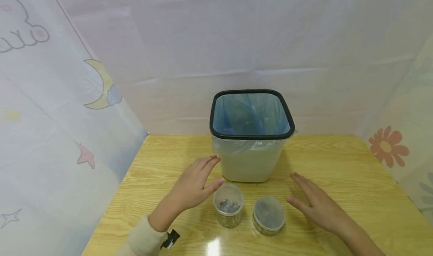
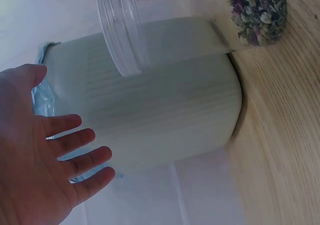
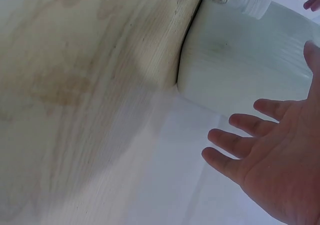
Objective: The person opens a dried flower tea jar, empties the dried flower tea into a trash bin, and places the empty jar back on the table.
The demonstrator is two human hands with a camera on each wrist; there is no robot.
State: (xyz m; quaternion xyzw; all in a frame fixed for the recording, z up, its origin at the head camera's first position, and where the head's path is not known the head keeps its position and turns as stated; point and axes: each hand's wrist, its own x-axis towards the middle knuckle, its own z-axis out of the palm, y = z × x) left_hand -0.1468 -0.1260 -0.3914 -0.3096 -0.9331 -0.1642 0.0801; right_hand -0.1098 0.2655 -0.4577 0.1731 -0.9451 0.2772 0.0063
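My left hand (image 1: 193,182) hovers with fingers spread, its thumb tip beside the top of the left clear jar (image 1: 229,218). Dried flower buds (image 2: 257,12) fill the bottom of that jar in the left wrist view. To its right stands a second clear jar (image 1: 265,231) with a cloudy flat lid (image 1: 269,212) and dark contents. My right hand (image 1: 319,205) is held to the right of this jar, fingers extended and apart from it. Nothing is in either palm, as the wrist views show.
Behind the jars stands a pale bin (image 1: 248,162) with a black rim (image 1: 252,137) and a bluish plastic liner (image 1: 243,113). The wooden table (image 1: 162,154) meets a printed cloth backdrop (image 1: 189,53) at the back and sides.
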